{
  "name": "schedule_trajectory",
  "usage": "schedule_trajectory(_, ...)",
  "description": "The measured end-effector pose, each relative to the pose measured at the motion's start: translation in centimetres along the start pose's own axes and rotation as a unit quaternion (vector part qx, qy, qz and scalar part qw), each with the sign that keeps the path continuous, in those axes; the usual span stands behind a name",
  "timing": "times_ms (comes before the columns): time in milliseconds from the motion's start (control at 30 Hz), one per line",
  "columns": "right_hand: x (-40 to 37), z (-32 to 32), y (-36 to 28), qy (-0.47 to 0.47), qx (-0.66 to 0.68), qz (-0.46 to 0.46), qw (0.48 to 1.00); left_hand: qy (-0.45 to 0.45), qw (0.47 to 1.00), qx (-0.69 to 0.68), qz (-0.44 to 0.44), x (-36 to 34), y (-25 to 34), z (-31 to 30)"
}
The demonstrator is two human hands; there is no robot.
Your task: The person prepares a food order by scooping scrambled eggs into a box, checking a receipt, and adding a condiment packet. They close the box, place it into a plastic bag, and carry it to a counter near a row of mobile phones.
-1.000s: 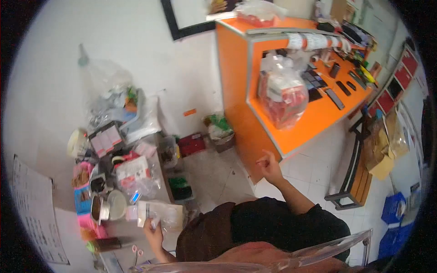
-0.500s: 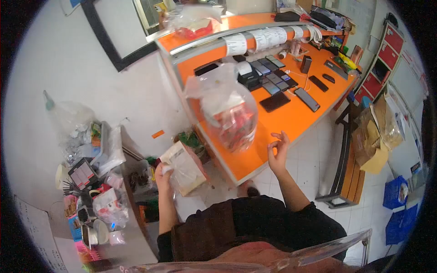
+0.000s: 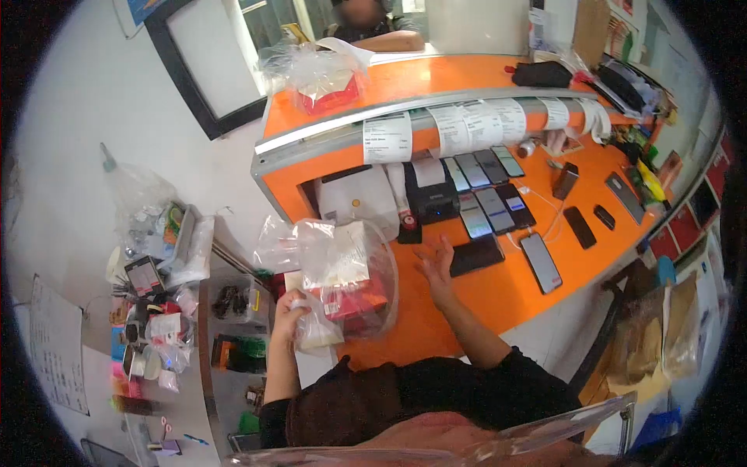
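Observation:
My left hand [image 3: 289, 313] grips a small clear plastic packet [image 3: 317, 330] with paper inside, held at the near edge of the orange counter [image 3: 498, 300]. Right beside it stands a large clear plastic bag [image 3: 346, 268] of red and white packs on the counter. My right hand [image 3: 436, 265] hovers open over the counter, fingers spread, between that bag and a dark phone [image 3: 476, 255]. Several more phones [image 3: 486, 194] lie in rows beyond it, next to a black receipt printer [image 3: 430, 198].
A raised shelf with taped receipts [image 3: 467, 124] carries another plastic bag [image 3: 319, 78]; a person's arm [image 3: 385, 39] rests behind it. A cluttered side table [image 3: 156, 311] stands on the left with bags, tins and boxes. Cardboard and bags [image 3: 661, 327] sit on the right.
The view swung from the side table to the counter. My left hand lifted the packet off the table and carried it to the counter; my right hand moved forward and opened over the counter.

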State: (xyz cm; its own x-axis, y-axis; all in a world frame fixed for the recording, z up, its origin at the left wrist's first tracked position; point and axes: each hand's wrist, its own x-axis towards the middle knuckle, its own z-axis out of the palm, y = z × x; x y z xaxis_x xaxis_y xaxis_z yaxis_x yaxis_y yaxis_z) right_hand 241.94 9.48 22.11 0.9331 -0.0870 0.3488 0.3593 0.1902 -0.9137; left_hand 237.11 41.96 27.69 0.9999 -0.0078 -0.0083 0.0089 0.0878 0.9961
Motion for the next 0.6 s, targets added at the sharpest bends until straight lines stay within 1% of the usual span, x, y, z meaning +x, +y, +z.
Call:
schedule_trajectory(33,0.1,0.3,-0.3,-0.001,0.025,0.017,1.0,0.004,1.0,-0.013,-0.021,-0.2,-0.5,0.0)
schedule_trajectory(67,0.2,0.4,0.2,0.004,0.043,0.011,0.999,0.008,0.999,-0.026,-0.042,-0.5,-1.1,0.3)
schedule_trajectory(100,0.2,0.5,0.7,0.011,0.061,0.004,0.998,0.001,0.998,-0.042,-0.04,-0.6,-1.6,0.9)
schedule_trajectory(133,0.4,0.7,0.7,0.02,0.078,-0.004,0.997,-0.014,0.999,-0.034,-0.018,-0.7,-2.2,1.5)
schedule_trajectory(167,0.5,0.5,0.5,0.008,0.041,-0.001,0.999,-0.031,0.997,-0.063,-0.019,-1.0,-2.9,2.3)
schedule_trajectory(200,0.5,0.2,-1.0,-0.003,0.002,0.001,1.0,-0.049,0.994,-0.093,-0.019,-1.3,-3.0,3.5)
schedule_trajectory(300,1.0,-2.3,-1.1,-0.003,-0.098,-0.012,0.995,-0.079,0.99,-0.112,-0.038,-1.9,-3.4,6.9)
schedule_trajectory(367,1.2,-4.2,-1.0,-0.01,-0.112,0.005,0.994,-0.055,0.993,-0.099,-0.021,-1.9,-4.1,8.7)
schedule_trajectory(400,1.4,-4.6,-3.4,-0.023,-0.094,0.029,0.995,-0.042,0.995,-0.092,-0.014,-1.9,-4.4,9.3)
schedule_trajectory(467,1.3,-5.2,-4.8,-0.034,-0.079,0.041,0.995,-0.052,0.996,-0.066,-0.028,-1.4,-5.6,8.5)
schedule_trajectory(533,0.6,-5.7,-4.9,-0.033,-0.083,0.015,0.996,-0.061,0.997,-0.038,-0.029,-1.0,-5.4,8.4)
schedule_trajectory(600,-0.1,-6.9,-1.7,0.014,-0.087,-0.012,0.996,-0.067,0.998,-0.007,-0.02,-1.1,-4.7,8.2)
